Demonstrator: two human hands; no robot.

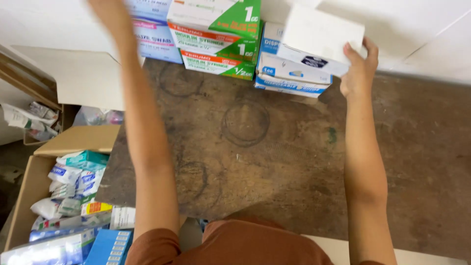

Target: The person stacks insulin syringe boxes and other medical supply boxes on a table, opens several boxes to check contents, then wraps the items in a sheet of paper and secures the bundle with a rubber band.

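A plain white rectangular cardboard box point(321, 37) is gripped in the right hand point(360, 68) and set atop the blue-and-white carton stack point(289, 73), needing squaring next, while the left hand point(110, 14), its grip unreadable, reaches left of that stack.

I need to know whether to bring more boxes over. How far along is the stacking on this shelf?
Done: several boxes already stand stacked against the wall. In hand: the right hand holds a white box atop the blue-and-white pile; the left hand reaches up by the other stack. Left: the cardboard carton on the floor holds many packets.
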